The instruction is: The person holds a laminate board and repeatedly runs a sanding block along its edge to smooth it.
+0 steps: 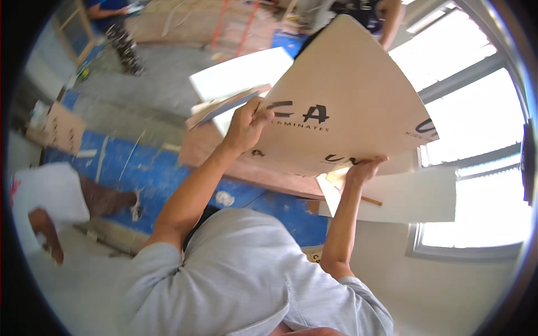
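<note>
Between my two hands a large tan laminate sheet [358, 84] with dark printing is held up, tilted and slightly bowed. My left hand [247, 124] is closed on its left edge, thumb over the printed face. At the near edge, toward the right, my right hand [364, 169] grips the same sheet, with some fingers hidden. Under the sheet shows a reddish-brown worktop [252, 172], partly covered. More boards and a white sheet [241, 75] lie beyond my left hand. A thin brown stick [371, 200] is close to my right wrist, on a pale panel [417, 193].
Blue covering [154, 182] with scraps lies on the floor at left. One person [50, 196] is close on my left, another [115, 28] stands far left, and a third [381, 22] is behind the sheet. Bright windows [476, 106] line the right wall.
</note>
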{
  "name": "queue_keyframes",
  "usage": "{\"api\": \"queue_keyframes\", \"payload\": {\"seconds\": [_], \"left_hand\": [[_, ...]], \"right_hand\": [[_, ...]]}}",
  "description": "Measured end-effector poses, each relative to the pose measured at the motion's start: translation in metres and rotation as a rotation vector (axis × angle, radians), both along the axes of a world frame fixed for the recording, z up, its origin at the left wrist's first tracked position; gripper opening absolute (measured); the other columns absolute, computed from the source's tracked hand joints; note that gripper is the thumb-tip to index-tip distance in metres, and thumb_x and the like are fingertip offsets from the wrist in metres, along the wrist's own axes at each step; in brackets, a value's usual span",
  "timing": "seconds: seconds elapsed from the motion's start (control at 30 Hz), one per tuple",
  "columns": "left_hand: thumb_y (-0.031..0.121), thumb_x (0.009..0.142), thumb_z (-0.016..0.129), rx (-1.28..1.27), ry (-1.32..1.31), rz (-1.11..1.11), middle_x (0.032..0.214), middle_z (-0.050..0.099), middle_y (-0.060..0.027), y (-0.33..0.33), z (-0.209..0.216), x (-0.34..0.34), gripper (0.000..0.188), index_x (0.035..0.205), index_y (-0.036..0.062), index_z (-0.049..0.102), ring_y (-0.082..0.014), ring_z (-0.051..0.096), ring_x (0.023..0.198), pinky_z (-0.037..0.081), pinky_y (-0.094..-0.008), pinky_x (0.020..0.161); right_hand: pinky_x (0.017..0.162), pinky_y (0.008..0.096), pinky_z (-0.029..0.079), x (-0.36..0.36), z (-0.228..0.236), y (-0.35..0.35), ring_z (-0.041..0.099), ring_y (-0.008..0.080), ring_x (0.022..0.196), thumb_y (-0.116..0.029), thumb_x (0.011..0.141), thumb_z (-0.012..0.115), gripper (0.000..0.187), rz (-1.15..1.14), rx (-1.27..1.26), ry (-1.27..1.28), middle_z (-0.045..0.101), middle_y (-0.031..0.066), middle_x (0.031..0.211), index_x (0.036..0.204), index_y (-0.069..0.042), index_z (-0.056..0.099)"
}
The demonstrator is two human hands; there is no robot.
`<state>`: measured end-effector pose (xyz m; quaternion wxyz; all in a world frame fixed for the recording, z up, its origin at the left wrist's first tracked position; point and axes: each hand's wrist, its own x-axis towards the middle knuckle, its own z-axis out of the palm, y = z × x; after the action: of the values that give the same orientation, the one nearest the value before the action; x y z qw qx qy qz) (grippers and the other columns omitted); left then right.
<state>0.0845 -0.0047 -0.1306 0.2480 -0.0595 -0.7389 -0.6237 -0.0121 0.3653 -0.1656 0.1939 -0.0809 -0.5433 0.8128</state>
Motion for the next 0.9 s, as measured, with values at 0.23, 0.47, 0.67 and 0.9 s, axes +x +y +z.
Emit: {"api": "queue_keyframes", "payload": {"seconds": [0.23,0.47,0.67,0.9], "left_hand": [[0.041,0.099,0.067,-0.449,0.198,0.024,0.081,0.067,-0.0212,0.043,0.134,-0.017,0.041,0.095,0.0014,0.058,-0.0430,0.068,0.077,0.052,-0.0481,0.068],[0.045,0.099,0.065,-0.856,0.009,-0.141,0.086,0.070,-0.0219,0.052,0.175,-0.014,0.046,0.097,-0.0005,0.062,-0.0421,0.072,0.084,0.055,-0.0513,0.072],[0.045,0.098,0.066,-1.033,-0.068,-0.259,0.091,0.072,-0.0224,0.065,0.152,-0.019,0.046,0.098,-0.0007,0.064,-0.0395,0.073,0.086,0.056,-0.0500,0.077],[0.043,0.096,0.070,-1.132,-0.161,-0.254,0.092,0.072,-0.0221,0.074,0.124,-0.013,0.044,0.094,-0.0005,0.065,-0.0399,0.072,0.087,0.056,-0.0494,0.078]], "right_hand": [[0.117,0.0464,0.042,-0.023,-0.016,-0.028,0.051,0.0282,0.138,-0.065,0.109,0.024,0.074,-0.078,-0.304,0.042,0.054,0.0090,0.152,0.154,-0.010,0.044],[0.119,0.0448,0.036,0.048,-0.107,-0.100,0.040,0.0310,0.149,-0.072,0.106,0.015,0.080,-0.058,-0.460,0.082,0.044,0.0089,0.161,0.160,-0.017,0.035],[0.118,0.0590,0.033,0.100,-0.142,-0.115,0.041,0.0380,0.145,-0.068,0.107,0.025,0.081,0.176,-0.487,-0.543,0.036,0.0136,0.165,0.161,-0.009,0.031],[0.076,0.0324,0.055,0.144,-0.136,-0.054,0.069,0.0260,0.090,-0.035,0.105,0.062,0.038,0.094,0.393,-0.573,0.074,0.0123,0.114,0.113,0.001,0.071]]}}
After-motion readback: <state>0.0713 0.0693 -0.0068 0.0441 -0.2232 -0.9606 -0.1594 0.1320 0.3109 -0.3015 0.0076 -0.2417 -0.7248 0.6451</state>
